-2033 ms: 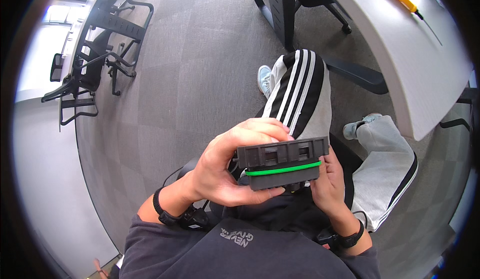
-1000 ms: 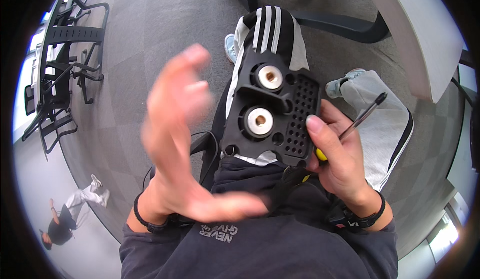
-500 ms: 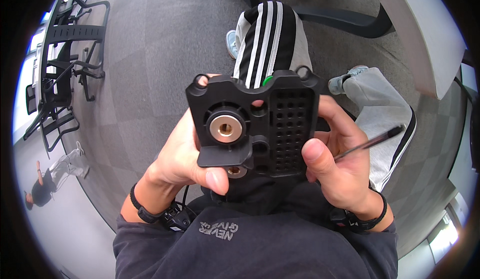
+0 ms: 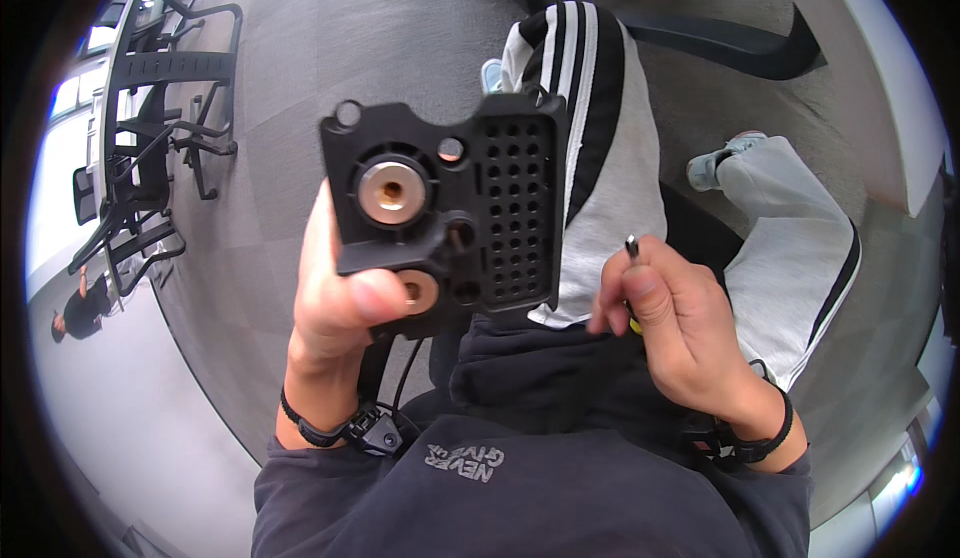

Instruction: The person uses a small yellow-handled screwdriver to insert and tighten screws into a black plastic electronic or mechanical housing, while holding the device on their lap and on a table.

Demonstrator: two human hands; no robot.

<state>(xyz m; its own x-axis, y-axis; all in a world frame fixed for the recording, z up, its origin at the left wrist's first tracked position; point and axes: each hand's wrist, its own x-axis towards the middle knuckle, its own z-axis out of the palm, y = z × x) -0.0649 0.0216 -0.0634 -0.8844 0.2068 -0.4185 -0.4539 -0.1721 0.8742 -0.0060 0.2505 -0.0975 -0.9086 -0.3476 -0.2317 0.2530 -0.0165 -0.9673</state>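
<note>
We list one black perforated plate (image 4: 465,198) (two metal-ringed sockets (image 4: 374,193) facing us), held over grey carpet (image 4: 280,208) by closed fingers of the left hand (image 4: 330,303); one thin-shafted tool (image 4: 632,247), gripped by the right hand's (image 4: 675,328) fingers; apparent step, positioning, any next move needing steady left support.

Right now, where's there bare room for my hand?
Bare floor shows between the black frames and the plate. A smaller gap shows between plate and right hand. It's crowded at the plate's lower left, where the left hand holds it.
</note>
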